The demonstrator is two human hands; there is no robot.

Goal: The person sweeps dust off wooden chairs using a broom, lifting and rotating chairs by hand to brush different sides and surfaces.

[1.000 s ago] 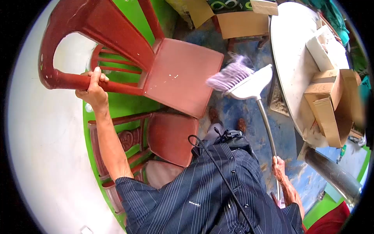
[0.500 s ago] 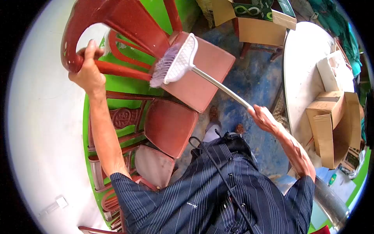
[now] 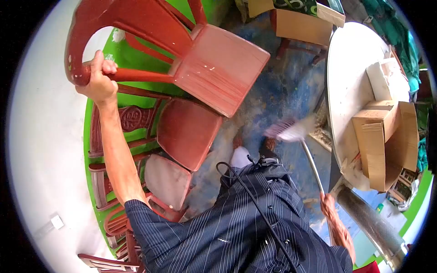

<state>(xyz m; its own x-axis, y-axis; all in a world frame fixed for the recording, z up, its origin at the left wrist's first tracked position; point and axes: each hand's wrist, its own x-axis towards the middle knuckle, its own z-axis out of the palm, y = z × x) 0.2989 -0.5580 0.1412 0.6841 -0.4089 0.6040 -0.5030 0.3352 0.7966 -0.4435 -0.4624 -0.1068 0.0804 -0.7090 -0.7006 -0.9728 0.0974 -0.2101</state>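
Observation:
My left hand [image 3: 100, 82] is wrapped round the back post of a red wooden chair [image 3: 223, 68], just under its curved top rail. Pale streaks run across the dusty seat. In my right hand [image 3: 328, 204] is the metal handle of a broom [image 3: 291, 130]. Its white head and purple bristles are blurred by motion, above the blue floor to the right of my feet and apart from the chair.
More red chairs [image 3: 189, 132] line the green and white wall on the left. A round white table [image 3: 348, 68] on the right bears an open cardboard box [image 3: 378, 136]. Behind stands another box [image 3: 304, 29]. A perforated metal cylinder [image 3: 371, 223] lies at lower right.
My right hand has drawn the broom off the chair seat, down and to the right. My left hand keeps its hold on the chair, whose seat now shows streaks.

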